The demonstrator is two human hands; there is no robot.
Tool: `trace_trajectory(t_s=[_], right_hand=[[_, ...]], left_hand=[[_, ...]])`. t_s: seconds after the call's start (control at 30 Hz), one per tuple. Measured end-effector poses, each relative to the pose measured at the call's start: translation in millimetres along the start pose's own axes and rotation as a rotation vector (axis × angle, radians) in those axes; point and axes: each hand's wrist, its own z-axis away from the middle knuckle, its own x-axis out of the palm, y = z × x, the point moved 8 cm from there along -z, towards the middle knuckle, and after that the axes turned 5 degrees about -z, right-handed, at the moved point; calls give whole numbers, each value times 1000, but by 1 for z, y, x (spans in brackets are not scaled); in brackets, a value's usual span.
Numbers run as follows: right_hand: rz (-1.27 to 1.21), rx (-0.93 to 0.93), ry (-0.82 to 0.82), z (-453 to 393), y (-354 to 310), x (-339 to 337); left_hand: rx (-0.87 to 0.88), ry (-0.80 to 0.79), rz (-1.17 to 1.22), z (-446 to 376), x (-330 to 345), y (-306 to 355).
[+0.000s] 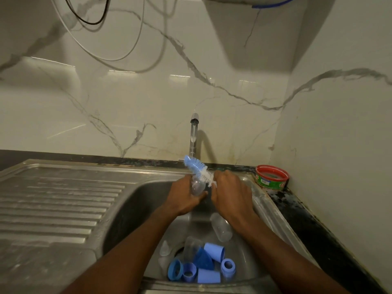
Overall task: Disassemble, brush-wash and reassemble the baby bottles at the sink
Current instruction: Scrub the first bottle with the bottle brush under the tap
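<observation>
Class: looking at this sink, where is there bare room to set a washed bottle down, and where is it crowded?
Free: the ribbed drainboard left of the basin, and the basin floor beneath the left hand. Crowded: around the drain, where blue caps and a clear bottle lie. The tub fills the right corner.

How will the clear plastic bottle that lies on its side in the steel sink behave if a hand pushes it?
The clear plastic bottle lies on its side on the sloping steel sink wall, so it would probably roll or slide toward the drain. It looks empty and thin-walled, so likely light. The sink seems wet, so it may be slippery.
</observation>
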Motion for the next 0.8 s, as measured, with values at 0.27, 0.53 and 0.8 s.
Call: trace_trajectory(t_s=[0.27, 0.53, 0.8], right_hand=[[6, -8, 0, 0, 11, -2], [33, -34, -42, 8, 4, 10], [39, -8, 3, -5, -1, -5]], left_hand=[[-56, 31, -108, 1, -3, -10], [-103, 8, -268, -2, 1, -23], [89, -39, -105, -5, 9, 5]])
